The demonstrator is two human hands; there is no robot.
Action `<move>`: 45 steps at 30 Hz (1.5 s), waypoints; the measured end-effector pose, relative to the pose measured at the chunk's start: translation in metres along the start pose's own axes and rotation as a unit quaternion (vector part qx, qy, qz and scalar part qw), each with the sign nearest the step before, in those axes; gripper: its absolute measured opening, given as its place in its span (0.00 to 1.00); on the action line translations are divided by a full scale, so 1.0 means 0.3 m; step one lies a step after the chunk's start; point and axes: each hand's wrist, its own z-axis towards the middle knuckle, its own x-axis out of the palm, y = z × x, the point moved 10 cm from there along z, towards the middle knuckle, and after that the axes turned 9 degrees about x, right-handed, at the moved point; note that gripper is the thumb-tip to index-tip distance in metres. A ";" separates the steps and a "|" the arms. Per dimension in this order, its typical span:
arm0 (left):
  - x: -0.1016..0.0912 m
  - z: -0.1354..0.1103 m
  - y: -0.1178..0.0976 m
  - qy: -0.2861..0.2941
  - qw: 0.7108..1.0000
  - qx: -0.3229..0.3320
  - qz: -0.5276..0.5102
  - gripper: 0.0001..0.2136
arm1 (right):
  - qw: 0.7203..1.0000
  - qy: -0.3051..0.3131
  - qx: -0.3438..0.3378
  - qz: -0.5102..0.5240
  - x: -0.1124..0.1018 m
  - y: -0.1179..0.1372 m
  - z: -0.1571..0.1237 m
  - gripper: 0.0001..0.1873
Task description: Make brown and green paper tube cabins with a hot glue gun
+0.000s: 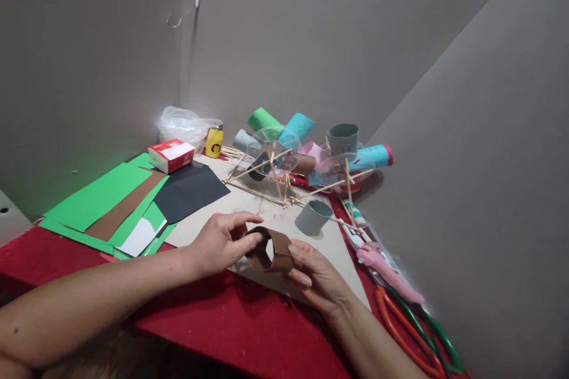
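Note:
Between my hands is a short brown paper ring [281, 250], held above the front edge of the pale board [198, 224]. My left hand [221, 241] pinches its left rim, the thumb at the opening and the index finger stretched over the top. On the other side, my right hand [317, 275] grips the ring with the thumb on its outer face and the fingers below. A grey paper tube [313, 217] stands on the board just beyond my right hand. Behind it is a frame of wooden sticks [273, 172] carrying clear discs and coloured paper tubes.
Green sheets [100, 195], a black sheet [191, 192] and a red-and-white box [171, 155] lie at left. A yellow can [214, 141] and a plastic bag [180, 124] stand behind. Orange-handled scissors [402, 325] and a pink glue gun [391, 272] lie at right by the grey wall.

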 end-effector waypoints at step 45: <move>-0.058 0.034 -0.040 -0.036 0.977 0.147 0.150 0.10 | 0.985 -0.125 -0.089 -0.078 -0.055 0.097 -0.026 0.17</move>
